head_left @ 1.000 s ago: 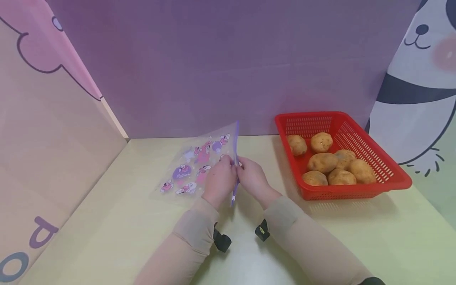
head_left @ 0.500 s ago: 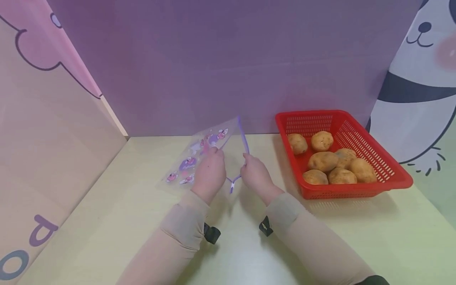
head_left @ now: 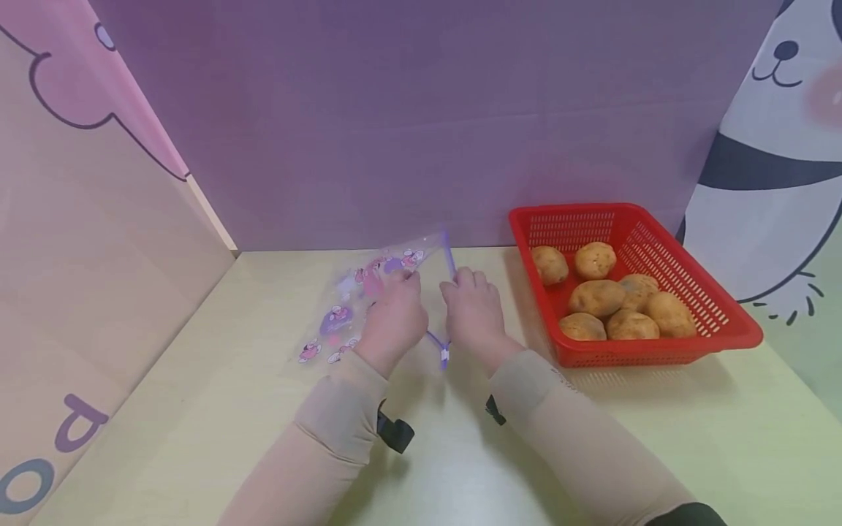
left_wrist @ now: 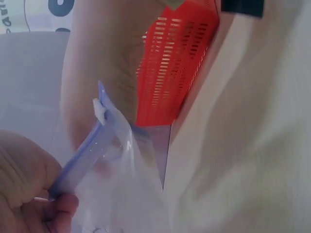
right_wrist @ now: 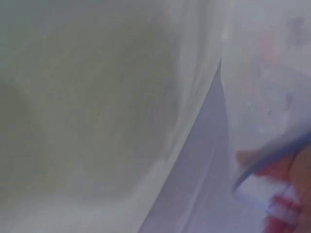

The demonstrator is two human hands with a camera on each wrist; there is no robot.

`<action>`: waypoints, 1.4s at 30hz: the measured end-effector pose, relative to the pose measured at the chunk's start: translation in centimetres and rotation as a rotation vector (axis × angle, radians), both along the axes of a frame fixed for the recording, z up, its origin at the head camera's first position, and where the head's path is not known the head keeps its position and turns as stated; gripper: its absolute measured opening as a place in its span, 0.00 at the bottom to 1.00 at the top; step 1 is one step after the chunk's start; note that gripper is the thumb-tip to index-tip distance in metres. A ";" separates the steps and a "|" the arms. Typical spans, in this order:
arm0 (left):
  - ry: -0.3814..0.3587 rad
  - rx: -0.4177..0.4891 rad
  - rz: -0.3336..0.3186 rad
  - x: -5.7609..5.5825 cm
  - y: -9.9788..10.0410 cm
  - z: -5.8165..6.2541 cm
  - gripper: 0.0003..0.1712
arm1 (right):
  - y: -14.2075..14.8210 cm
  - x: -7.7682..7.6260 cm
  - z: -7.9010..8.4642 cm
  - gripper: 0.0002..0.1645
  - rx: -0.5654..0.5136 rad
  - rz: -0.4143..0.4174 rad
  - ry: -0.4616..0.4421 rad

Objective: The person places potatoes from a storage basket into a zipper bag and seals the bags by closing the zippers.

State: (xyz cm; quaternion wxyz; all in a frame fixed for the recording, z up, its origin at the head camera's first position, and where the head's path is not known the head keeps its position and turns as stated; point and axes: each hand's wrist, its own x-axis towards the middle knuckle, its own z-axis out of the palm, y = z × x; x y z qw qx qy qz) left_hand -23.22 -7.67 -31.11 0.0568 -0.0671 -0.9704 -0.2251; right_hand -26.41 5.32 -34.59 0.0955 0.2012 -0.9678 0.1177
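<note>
A clear zip bag (head_left: 337, 319) with pink and purple cartoon prints stands tilted over the table, its purple zip edge parted into a mouth. My left hand (head_left: 395, 318) pinches the near-left side of that mouth; in the left wrist view, thumb and fingers (left_wrist: 63, 203) close on the purple strip. Across the gap, my right hand (head_left: 475, 310) holds the opposite side, its fingers (right_wrist: 279, 170) blurred against the strip in the right wrist view. A white slider (head_left: 445, 355) sits at the zip's near end, between the wrists. Part of the bag is hidden behind my left hand.
To the right stands a red perforated basket (head_left: 631, 356) with several potatoes (head_left: 595, 298) in it. A purple panel (head_left: 395, 146) closes off the back of the pale table (head_left: 197, 409). Printed panels flank both sides.
The hands have moved apart, pulling the zip edges from nearly together into an open mouth. In the last half second the right hand has shifted its fingers along its edge, and the slider end has moved right.
</note>
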 end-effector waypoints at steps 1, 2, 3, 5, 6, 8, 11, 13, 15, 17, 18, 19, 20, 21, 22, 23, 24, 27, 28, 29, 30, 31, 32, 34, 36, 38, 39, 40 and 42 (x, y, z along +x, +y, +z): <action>-0.011 -0.009 -0.015 0.1 0.1 0.0 0.31 | 0.0 0.0 0.0 0.27 0.065 0.050 0.060; -0.012 -0.020 -0.028 0.1 0.3 0.0 0.31 | -0.1 -0.1 0.0 0.26 0.114 0.107 0.105; -0.015 -0.021 -0.041 0.2 0.4 0.0 0.31 | -0.1 -0.1 0.1 0.26 0.132 0.162 0.118; -0.008 -0.026 -0.060 0.5 0.7 0.1 0.31 | -0.1 -0.3 0.1 0.28 0.147 0.246 0.083; -0.002 -0.032 -0.063 0.6 0.8 0.2 0.31 | -0.1 -0.3 0.1 0.29 0.144 0.264 0.039; 0.003 -0.043 -0.054 0.9 0.9 0.4 0.32 | 0.0 -0.3 0.0 0.35 0.149 0.258 -0.047; -0.006 -0.087 -0.029 1.1 0.9 0.9 0.32 | 0.4 -0.3 -0.2 0.41 0.167 0.266 -0.131; -0.004 -0.096 -0.019 1.1 0.7 1.3 0.33 | 0.7 -0.2 -0.4 0.42 0.188 0.305 -0.131; 0.011 -0.094 -0.001 0.9 0.5 1.6 0.34 | 1.0 -0.2 -0.5 0.37 0.220 0.357 -0.087; 0.024 -0.045 0.013 0.8 0.1 1.9 0.35 | 1.4 -0.2 -0.6 0.28 0.264 0.383 -0.032; 0.033 -0.015 0.015 0.6 0.0 2.0 0.35 | 1.5 -0.1 -0.6 0.24 0.276 0.383 -0.015; 0.038 0.008 0.016 0.5 -0.2 2.1 0.35 | 1.7 -0.1 -0.6 0.20 0.280 0.374 -0.012; 0.028 0.035 0.014 0.5 -0.3 2.1 0.35 | 1.8 -0.1 -0.6 0.16 0.280 0.369 -0.002; 0.017 0.065 0.010 0.4 -0.4 2.1 0.35 | 2.0 -0.1 -0.5 0.14 0.270 0.353 -0.005; -0.002 0.100 0.008 0.3 -0.4 2.1 0.37 | 2.1 -0.1 -0.4 0.13 0.244 0.333 -0.023; -0.014 0.120 0.007 0.2 -0.4 2.1 0.37 | 2.2 -0.1 -0.3 0.12 0.216 0.320 -0.038; -0.029 0.143 0.005 0.2 -0.3 2.1 0.38 | 2.3 0.0 -0.3 0.11 0.192 0.303 -0.051; -0.049 0.198 -0.005 -0.1 -0.1 2.0 0.41 | 2.7 0.5 0.1 0.11 0.093 0.243 -0.108; -0.051 0.210 -0.010 -0.2 0.1 1.9 0.41 | 2.8 0.8 0.3 0.13 0.074 0.219 -0.128; -0.049 0.215 -0.015 -0.3 0.2 1.9 0.42 | 2.9 1.0 0.5 0.14 0.056 0.195 -0.148; -0.052 0.222 -0.023 -0.4 0.3 1.9 0.42 | 3.1 1.3 0.8 0.16 0.052 0.176 -0.156; -0.057 0.227 -0.031 -0.5 0.5 2.0 0.43 | 3.2 1.6 1.1 0.17 0.055 0.160 -0.161; -0.059 0.225 -0.034 -0.6 0.6 2.0 0.43 | 3.3 1.9 1.4 0.18 0.064 0.146 -0.163; -0.075 0.221 -0.035 -0.6 0.8 2.0 0.44 | 3.5 2.3 1.8 0.18 0.120 0.147 -0.135; -0.102 0.231 -0.036 -0.5 1.0 2.0 0.45 | 3.8 2.8 2.4 0.17 0.177 0.167 -0.084; -0.121 0.243 -0.038 -0.4 1.2 2.0 0.45 | 4.3 3.4 3.2 0.15 0.205 0.179 -0.046; -0.135 0.255 -0.040 -0.4 1.3 2.0 0.46 | 4.7 3.7 3.7 0.15 0.204 0.184 -0.033; -0.150 0.278 -0.042 -0.4 1.4 1.9 0.46 | 5.2 4.0 4.3 0.16 0.191 0.178 -0.037; -0.162 0.307 -0.046 -0.3 1.6 1.8 0.47 | 6.3 4.4 5.8 0.17 0.163 0.156 -0.056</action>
